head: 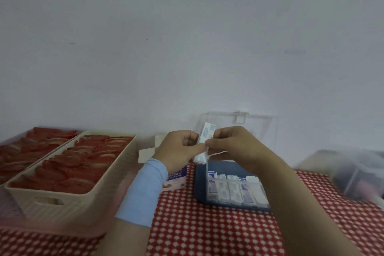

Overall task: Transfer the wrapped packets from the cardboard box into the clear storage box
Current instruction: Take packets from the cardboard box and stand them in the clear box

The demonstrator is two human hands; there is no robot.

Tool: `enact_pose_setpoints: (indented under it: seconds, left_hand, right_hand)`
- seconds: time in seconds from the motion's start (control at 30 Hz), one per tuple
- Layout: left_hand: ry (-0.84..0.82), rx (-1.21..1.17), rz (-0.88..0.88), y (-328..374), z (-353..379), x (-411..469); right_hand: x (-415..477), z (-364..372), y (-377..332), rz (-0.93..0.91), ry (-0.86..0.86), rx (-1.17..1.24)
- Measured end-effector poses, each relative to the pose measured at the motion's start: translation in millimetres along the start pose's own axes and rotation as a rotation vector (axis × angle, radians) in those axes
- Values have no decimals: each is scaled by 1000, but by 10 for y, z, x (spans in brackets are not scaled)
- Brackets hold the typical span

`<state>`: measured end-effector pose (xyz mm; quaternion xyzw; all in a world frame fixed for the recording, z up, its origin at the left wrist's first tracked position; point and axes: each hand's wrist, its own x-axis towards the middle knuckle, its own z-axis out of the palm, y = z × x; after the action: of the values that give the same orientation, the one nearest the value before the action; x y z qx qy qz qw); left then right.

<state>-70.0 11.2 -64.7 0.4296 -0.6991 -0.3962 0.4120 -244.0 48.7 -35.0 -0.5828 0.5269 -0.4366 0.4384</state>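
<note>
Both hands hold one white and blue wrapped packet upright above the table. My left hand pinches its lower left side, and my right hand pinches its right edge. Below the hands stands the clear storage box with a dark blue base; a row of several white and blue packets stands inside it. Its clear lid is tipped up behind. The cardboard box, white and blue with open flaps, sits just left of the storage box, largely hidden by my left wrist.
A beige basket full of red packets stands at the left, with a pink tray of more red packets behind it. A frosted plastic container is at the right. A red and white patterned cloth covers the table.
</note>
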Motion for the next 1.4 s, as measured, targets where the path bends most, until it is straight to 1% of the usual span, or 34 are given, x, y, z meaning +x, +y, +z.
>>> enact_pose_setpoints:
  seconds: [0.17, 0.27, 0.3, 0.37, 0.43, 0.6, 0.73, 0.83, 0.93, 1.03, 1.1, 1.27, 1.4]
  left_hand:
    - [29, -16, -17, 68, 246, -14]
    - [26, 12, -41, 58, 345, -16]
    - [19, 82, -36, 56, 365, -13]
    - [28, 294, -13, 56, 365, -16]
    - [37, 390, -35, 68, 341, -18]
    - [-82, 485, -135, 45, 348, -40]
    - [-108, 484, -193, 37, 353, -35]
    - [-140, 470, -231, 50, 370, -47]
    - [-159, 487, -227, 55, 363, -41]
    - [-178, 485, -233, 36, 347, -28]
    - [-180, 468, -238, 43, 340, -34]
    - [-176, 439, -254, 44, 335, -42]
    - [-181, 444, -262, 48, 329, -47]
  right_hand:
    - [-56, -147, 39, 38, 46, -40]
    - [-37, -238, 100, 106, 86, -78]
    - [-19, -285, 135, 134, 116, -99]
    - [22, -377, 213, 201, 180, -164]
    - [63, -426, 281, 295, 203, -254]
    - [197, -309, 388, 537, 78, -486]
    - [292, -181, 439, 625, -47, -642]
    - [323, -110, 439, 648, -80, -722]
    - [342, -63, 457, 646, -84, -815]
    - [322, -33, 448, 610, -129, -1001]
    - [316, -17, 427, 578, -123, -1070]
    - [305, 14, 401, 558, -131, -1143]
    - [280, 20, 414, 571, -148, -1105]
